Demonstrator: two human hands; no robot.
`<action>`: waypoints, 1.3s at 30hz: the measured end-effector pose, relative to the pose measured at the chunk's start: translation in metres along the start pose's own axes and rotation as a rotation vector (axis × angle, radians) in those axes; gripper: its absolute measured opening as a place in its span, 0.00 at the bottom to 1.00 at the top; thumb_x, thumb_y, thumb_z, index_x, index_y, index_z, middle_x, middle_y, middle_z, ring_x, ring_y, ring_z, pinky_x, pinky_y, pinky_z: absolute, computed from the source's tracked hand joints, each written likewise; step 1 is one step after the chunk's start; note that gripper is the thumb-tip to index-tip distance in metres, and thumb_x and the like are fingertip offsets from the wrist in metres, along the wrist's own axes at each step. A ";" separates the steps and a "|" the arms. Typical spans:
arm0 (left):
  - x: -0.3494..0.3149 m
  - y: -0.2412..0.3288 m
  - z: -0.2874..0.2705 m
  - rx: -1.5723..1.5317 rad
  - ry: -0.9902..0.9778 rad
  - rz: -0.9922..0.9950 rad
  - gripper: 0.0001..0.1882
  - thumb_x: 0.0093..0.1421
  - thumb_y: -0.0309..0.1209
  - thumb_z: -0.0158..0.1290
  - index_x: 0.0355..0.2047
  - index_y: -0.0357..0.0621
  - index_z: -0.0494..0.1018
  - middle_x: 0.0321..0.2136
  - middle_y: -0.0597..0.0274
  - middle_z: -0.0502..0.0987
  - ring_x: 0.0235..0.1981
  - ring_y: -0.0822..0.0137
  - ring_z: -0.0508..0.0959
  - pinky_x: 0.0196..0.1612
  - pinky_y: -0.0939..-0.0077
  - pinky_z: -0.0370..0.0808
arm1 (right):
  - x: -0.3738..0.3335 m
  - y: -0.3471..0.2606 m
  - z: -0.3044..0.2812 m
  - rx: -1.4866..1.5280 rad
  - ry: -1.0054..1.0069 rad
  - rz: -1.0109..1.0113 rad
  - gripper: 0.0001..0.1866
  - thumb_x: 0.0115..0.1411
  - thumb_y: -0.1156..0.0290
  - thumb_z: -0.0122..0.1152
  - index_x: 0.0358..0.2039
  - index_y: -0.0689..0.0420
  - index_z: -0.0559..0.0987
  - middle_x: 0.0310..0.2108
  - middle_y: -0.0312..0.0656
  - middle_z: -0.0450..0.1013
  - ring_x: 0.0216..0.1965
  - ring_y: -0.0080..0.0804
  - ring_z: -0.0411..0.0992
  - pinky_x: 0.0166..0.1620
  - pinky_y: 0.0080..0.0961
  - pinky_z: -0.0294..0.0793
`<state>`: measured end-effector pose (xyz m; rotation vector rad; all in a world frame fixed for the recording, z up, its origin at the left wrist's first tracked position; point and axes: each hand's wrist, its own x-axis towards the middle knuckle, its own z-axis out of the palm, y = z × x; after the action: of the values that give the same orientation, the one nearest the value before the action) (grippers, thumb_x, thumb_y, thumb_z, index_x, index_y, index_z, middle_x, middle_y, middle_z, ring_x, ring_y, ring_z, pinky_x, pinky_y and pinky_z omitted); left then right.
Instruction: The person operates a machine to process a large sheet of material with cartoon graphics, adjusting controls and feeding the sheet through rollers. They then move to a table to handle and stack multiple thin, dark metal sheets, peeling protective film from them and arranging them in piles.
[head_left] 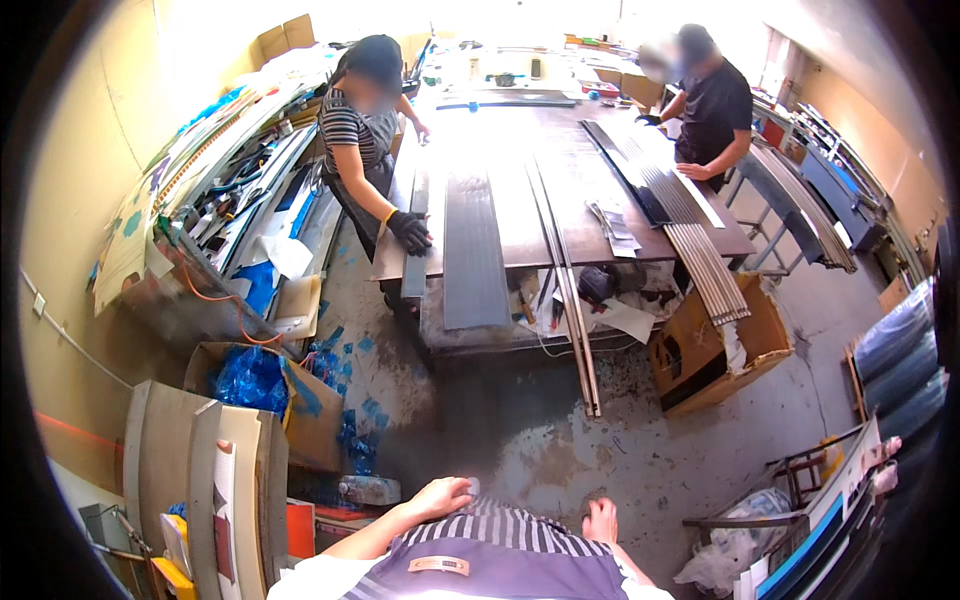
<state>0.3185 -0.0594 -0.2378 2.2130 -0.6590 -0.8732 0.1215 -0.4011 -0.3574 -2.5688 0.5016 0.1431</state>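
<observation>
Close to my body, in front of the striped cloth and grey apron (440, 535), my left hand (442, 497) is curled in. A small pale spot shows at its fingertips; what it is, I cannot make out. My right hand (601, 521) sits at the right edge of the striped cloth, its fingers bent, and anything in them is hidden. Both hands are well short of the worktable (515, 215). Nearest on that table, a wide dark grey panel (475, 250) and a pair of long thin metal strips (573, 335) stick out over its front edge.
A gloved person (355, 150) stands left of the table; another person (710, 110) works at the right. Ribbed strips (708, 275) overhang a cardboard box (715, 355). Crammed shelving (250, 230) and a box of blue film (250, 380) line the left; a rack of panels (810, 535) stands lower right.
</observation>
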 end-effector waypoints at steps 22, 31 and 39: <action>-0.010 -0.151 0.110 0.316 -0.188 -0.318 0.18 0.54 0.42 0.54 0.42 0.47 0.76 0.37 0.51 0.79 0.40 0.53 0.79 0.44 0.62 0.74 | -0.061 0.126 0.020 0.522 -0.325 0.573 0.19 0.43 0.77 0.60 0.40 0.66 0.79 0.32 0.48 0.78 0.29 0.32 0.78 0.35 0.25 0.78; -0.027 -0.165 0.117 0.241 -0.131 -0.366 0.19 0.54 0.43 0.53 0.43 0.47 0.76 0.38 0.52 0.79 0.41 0.54 0.79 0.45 0.63 0.74 | -0.072 0.174 0.076 0.332 -0.325 0.534 0.19 0.43 0.72 0.62 0.39 0.61 0.81 0.36 0.49 0.78 0.40 0.36 0.77 0.47 0.27 0.74; -0.016 -0.142 0.106 0.237 -0.120 -0.364 0.20 0.56 0.43 0.54 0.44 0.47 0.75 0.40 0.52 0.78 0.43 0.54 0.78 0.47 0.64 0.73 | -0.071 0.173 0.068 0.321 -0.321 0.543 0.19 0.44 0.73 0.62 0.40 0.62 0.80 0.37 0.50 0.78 0.40 0.36 0.77 0.46 0.28 0.74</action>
<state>0.2597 0.0030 -0.3937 2.5584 -0.4368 -1.1677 -0.0096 -0.4826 -0.4829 -1.9950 0.9919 0.5991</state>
